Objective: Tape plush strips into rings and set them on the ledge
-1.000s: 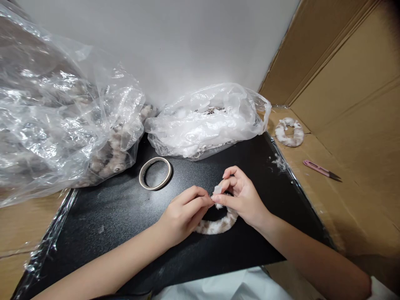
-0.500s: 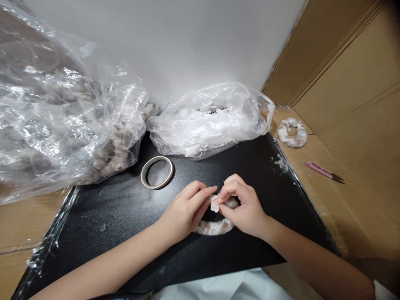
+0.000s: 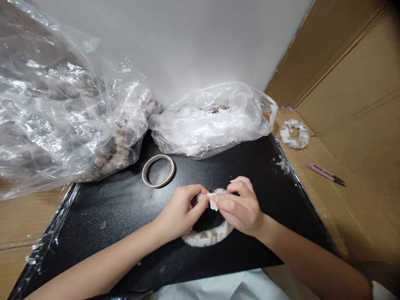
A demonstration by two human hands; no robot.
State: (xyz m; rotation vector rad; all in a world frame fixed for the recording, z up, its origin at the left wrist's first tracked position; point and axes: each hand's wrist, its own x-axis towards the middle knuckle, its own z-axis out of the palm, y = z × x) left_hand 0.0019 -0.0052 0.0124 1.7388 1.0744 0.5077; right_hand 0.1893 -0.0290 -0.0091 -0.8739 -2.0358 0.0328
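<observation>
A fluffy white-and-tan plush ring (image 3: 206,237) lies on the black tabletop (image 3: 103,212), its far side between my two hands. My left hand (image 3: 184,210) pinches the ring's far left part with thumb and forefinger. At the same spot, a small flat white piece (image 3: 213,202), like tape or a label, sits against the plush. My right hand (image 3: 242,206) grips this white piece between its fingertips, with its other fingers curled. The fingers hide how the piece meets the ring.
A thin tape roll (image 3: 158,171) lies beyond my left hand. Behind are a large clear bag (image 3: 71,125) of plush items and a white plastic bag (image 3: 212,129). On cardboard to the right lie another plush ring (image 3: 294,134) and pink thread snips (image 3: 325,173).
The plush ring has shifted slightly left and nearer to me. My left fingers have closed at the white piece's left edge, and my right fingers have changed their hold on it.
</observation>
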